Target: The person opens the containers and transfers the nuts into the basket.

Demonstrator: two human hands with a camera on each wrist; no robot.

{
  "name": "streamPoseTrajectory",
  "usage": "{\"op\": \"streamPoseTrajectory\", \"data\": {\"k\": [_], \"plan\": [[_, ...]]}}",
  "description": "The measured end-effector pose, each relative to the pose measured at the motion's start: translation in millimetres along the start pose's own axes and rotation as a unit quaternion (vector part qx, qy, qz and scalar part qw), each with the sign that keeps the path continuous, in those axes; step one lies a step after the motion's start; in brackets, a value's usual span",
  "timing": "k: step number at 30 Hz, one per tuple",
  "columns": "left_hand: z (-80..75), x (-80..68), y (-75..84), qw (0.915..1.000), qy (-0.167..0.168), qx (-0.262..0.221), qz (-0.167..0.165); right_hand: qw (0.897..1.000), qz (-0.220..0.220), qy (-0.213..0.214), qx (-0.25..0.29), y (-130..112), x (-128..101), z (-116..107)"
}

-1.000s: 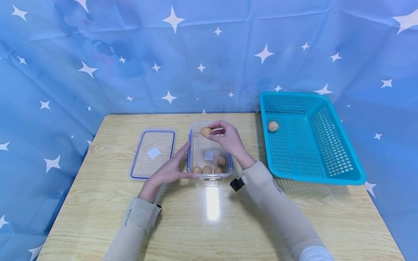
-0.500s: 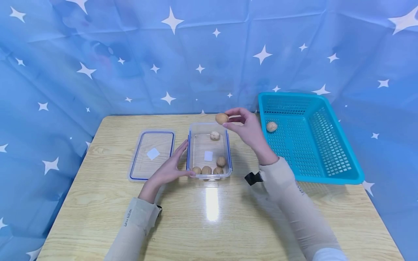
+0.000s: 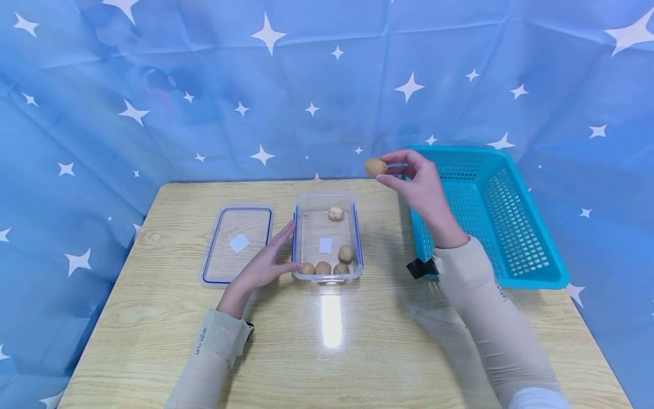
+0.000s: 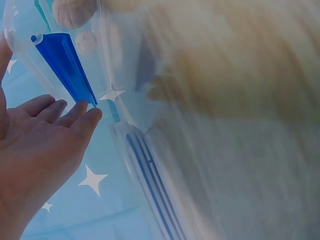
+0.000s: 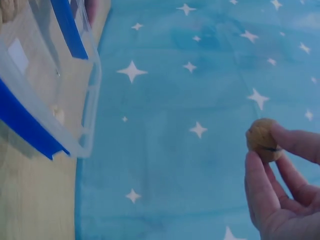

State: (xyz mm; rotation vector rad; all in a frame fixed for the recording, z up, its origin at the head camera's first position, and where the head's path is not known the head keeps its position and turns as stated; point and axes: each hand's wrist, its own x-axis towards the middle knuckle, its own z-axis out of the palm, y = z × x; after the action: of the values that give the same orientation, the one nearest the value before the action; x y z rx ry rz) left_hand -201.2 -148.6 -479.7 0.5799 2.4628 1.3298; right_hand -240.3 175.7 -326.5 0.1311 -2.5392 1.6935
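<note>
The right hand (image 3: 419,182) pinches a walnut (image 3: 375,167) at its fingertips, in the air between box (image 3: 327,202) and basket (image 3: 516,238). The left hand (image 3: 263,267), fingers straight, rests against the box's side.

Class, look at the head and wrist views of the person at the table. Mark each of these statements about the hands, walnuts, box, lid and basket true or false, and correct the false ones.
1. The right hand pinches a walnut. True.
2. The left hand grips the lid. False: its straight fingers rest against the clear box; the lid lies beside it.
3. The clear box holds four walnuts. True.
4. The blue basket stands left of the box. False: it stands to the right.
</note>
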Motion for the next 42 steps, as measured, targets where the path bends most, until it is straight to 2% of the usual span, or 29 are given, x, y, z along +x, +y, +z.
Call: {"op": "streamPoseTrajectory", "data": {"k": [5, 13, 18, 24, 32, 39, 42], "plan": [[-1.4, -0.3, 1.8, 0.9999, -0.007, 0.010, -0.010, 1.000, -0.004, 0.020, -0.001, 0.8, 3.2, -16.2], [-2.1, 0.8, 1.5, 0.9997, -0.009, 0.018, -0.011, 0.997, -0.018, 0.060, 0.054, 11.7, 12.3, -40.7], [-3.4, 0.5, 1.7, 0.9997, -0.009, 0.021, -0.009, 0.992, -0.014, 0.075, 0.105, 26.7, 19.7, -56.0], [-3.5, -0.1, 2.9, 0.9995, -0.010, 0.027, -0.012, 0.988, 0.011, 0.090, 0.129, 50.6, 28.6, -73.6], [-2.9, -0.5, 4.4, 0.9995, -0.013, 0.022, -0.020, 0.985, 0.043, 0.115, 0.123, 81.6, 38.2, -92.9], [-3.3, 0.1, 3.2, 0.9992, -0.012, 0.029, -0.024, 0.988, 0.099, 0.110, 0.046, 105.3, 45.6, -101.6], [-3.5, 0.0, 3.5, 0.9992, -0.013, 0.030, -0.024, 0.987, 0.119, 0.102, 0.030, 115.5, 47.9, -104.0]]}}
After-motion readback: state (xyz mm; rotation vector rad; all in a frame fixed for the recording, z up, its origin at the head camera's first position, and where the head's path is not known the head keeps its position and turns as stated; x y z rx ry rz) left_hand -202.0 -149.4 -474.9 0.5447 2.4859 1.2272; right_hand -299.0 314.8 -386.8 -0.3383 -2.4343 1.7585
